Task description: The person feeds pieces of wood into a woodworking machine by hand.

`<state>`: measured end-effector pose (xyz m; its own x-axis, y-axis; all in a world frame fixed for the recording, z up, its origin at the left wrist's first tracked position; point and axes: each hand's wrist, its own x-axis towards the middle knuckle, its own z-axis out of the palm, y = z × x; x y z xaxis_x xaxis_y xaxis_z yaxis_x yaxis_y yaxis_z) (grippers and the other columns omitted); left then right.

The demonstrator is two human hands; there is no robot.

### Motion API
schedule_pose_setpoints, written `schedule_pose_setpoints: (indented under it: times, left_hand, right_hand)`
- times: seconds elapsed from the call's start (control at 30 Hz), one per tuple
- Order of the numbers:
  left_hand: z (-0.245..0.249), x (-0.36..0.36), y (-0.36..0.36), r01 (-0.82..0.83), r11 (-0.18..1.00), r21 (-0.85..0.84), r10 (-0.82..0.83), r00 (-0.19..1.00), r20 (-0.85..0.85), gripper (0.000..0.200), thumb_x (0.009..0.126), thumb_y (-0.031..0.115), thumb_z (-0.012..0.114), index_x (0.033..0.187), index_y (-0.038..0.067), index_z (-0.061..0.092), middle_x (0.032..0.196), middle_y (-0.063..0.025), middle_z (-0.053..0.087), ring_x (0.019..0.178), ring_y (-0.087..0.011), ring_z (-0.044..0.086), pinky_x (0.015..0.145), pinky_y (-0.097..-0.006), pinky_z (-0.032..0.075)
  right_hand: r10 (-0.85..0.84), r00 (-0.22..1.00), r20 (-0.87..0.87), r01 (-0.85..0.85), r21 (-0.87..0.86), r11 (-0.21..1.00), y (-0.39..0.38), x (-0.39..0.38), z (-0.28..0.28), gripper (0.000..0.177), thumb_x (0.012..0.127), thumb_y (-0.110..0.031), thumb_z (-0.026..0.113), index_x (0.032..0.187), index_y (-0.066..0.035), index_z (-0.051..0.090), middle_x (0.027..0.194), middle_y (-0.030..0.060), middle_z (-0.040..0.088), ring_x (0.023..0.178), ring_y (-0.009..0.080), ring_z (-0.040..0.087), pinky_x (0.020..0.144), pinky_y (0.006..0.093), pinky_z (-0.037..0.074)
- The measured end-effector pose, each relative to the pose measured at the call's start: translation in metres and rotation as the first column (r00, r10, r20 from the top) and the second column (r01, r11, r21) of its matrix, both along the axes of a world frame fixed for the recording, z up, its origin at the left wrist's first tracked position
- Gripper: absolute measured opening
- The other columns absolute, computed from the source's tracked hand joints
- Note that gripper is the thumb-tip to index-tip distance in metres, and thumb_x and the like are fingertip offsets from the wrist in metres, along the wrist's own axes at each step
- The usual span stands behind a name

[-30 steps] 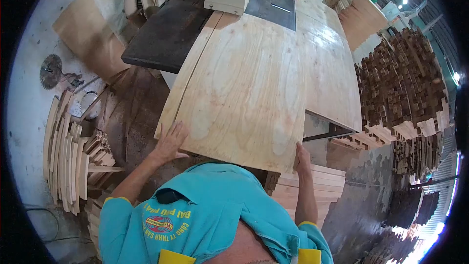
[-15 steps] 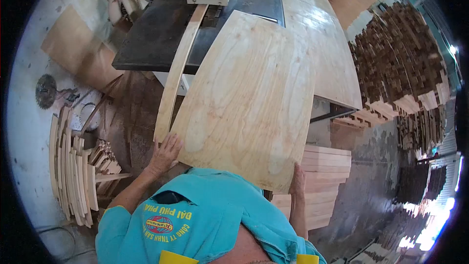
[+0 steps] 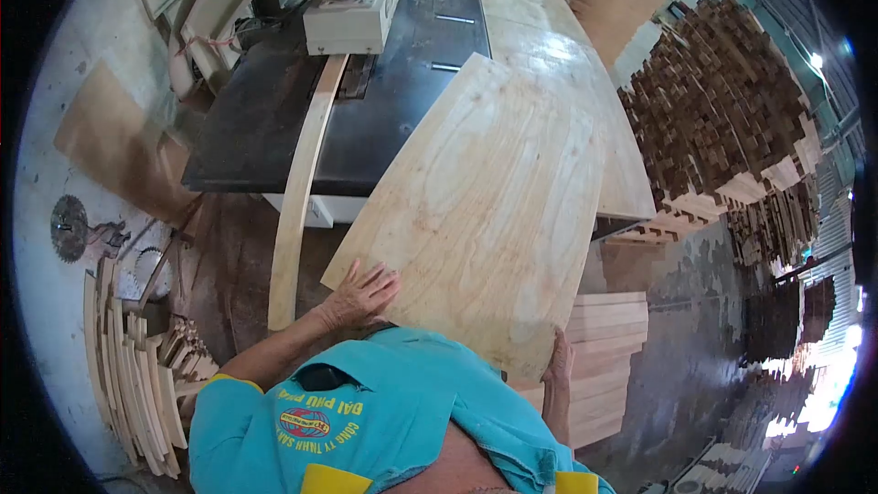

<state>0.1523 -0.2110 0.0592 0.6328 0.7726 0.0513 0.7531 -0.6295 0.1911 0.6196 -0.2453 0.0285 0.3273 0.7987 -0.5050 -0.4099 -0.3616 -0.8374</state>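
A large plywood sheet [image 3: 485,210] lies at an angle, its near end against the front of my body and its far end over the machine table. My left hand [image 3: 363,297] rests on its near left corner, fingers spread flat on the top face. My right hand [image 3: 558,362] grips the near right edge, fingers partly hidden along the side. Left of the sheet, a long narrow wooden strip [image 3: 302,201] runs from under the machine head [image 3: 346,27] toward me, with neither hand on it.
The black machine table [image 3: 366,146] stands ahead, with another plywood sheet [image 3: 631,169] on its right. Stacked boards [image 3: 608,348] stand beside my right hand. Curved wooden pieces [image 3: 128,366] lean at the left, near saw blades [image 3: 69,227]. Tall timber stacks [image 3: 732,101] rise at the right.
My left hand has moved right, off the strip and onto the sheet. The sheet has turned, its far end swinging right, leaving a wider gap from the strip. My right hand keeps its edge grip.
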Motion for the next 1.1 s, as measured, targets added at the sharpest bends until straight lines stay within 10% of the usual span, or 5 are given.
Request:
schedule_pose_setpoints:
  times: [0.17, 0.27, 0.4, 0.8, 1.1]
  left_hand:
    - [-0.006, 0.028, 0.079, 0.032, 0.996, 0.077, -0.037, 0.998, 0.057, 0.072, 0.080, 0.046, 0.063, 0.138, 0.010, 0.039, 0.147, -0.0113, 0.031, 0.137, -0.0352, 0.026, 0.105, -0.0658, 0.021]
    - [-0.006, 0.051, 0.130, 0.037, 0.999, 0.034, -0.037, 0.999, -0.008, 0.072, 0.081, 0.045, 0.062, 0.139, 0.010, 0.038, 0.148, -0.0104, 0.030, 0.137, -0.0353, 0.025, 0.106, -0.0658, 0.020]
    - [-0.010, 0.059, 0.194, 0.089, 0.996, 0.027, -0.091, 0.992, 0.086, 0.071, 0.079, 0.041, 0.065, 0.138, 0.011, 0.039, 0.149, -0.0080, 0.029, 0.139, -0.0323, 0.023, 0.105, -0.0641, 0.024]
    - [0.001, 0.106, 0.323, 0.021, 0.999, 0.024, -0.021, 1.000, 0.002, 0.070, 0.080, 0.041, 0.067, 0.138, 0.013, 0.039, 0.147, -0.0098, 0.028, 0.139, -0.0316, 0.024, 0.105, -0.0640, 0.026]
    - [0.045, -0.002, 0.234, -0.866, 0.490, 0.105, 0.815, 0.497, 0.296, 0.065, 0.080, 0.026, 0.071, 0.134, 0.004, 0.043, 0.140, -0.0181, 0.041, 0.131, -0.0349, 0.036, 0.106, -0.0523, 0.027]
  right_hand:
    - [0.172, 0.892, 0.418, -0.111, -0.167, 0.980, 0.098, 0.058, -0.024, 0.045, 0.090, -0.032, 0.060, 0.114, 0.006, 0.055, 0.102, 0.0178, 0.063, 0.090, 0.0272, 0.063, 0.078, 0.0408, 0.053]
    - [-0.202, -0.108, 0.973, -0.335, 0.156, 0.929, 0.160, 0.036, -0.004, 0.047, 0.087, -0.030, 0.065, 0.120, 0.001, 0.054, 0.098, 0.0160, 0.062, 0.088, 0.0306, 0.061, 0.079, 0.0412, 0.049]
    - [0.155, -0.361, 0.920, -0.723, -0.381, 0.576, 0.212, -0.057, 0.021, 0.073, 0.081, -0.054, 0.062, 0.133, -0.006, 0.044, 0.144, 0.0199, 0.035, 0.135, 0.0380, 0.029, 0.100, 0.0646, 0.029]
    - [0.164, -0.386, 0.908, -0.694, -0.403, 0.597, 0.309, -0.076, 0.022, 0.071, 0.084, -0.042, 0.062, 0.142, -0.015, 0.031, 0.150, 0.0150, 0.025, 0.140, 0.0384, 0.019, 0.098, 0.0732, 0.023]
    - [0.154, -0.487, 0.860, -0.669, -0.480, 0.568, 0.495, -0.023, 0.012, 0.071, 0.088, -0.046, 0.056, 0.146, -0.016, 0.026, 0.154, 0.0111, 0.019, 0.143, 0.0362, 0.012, 0.103, 0.0712, 0.018]
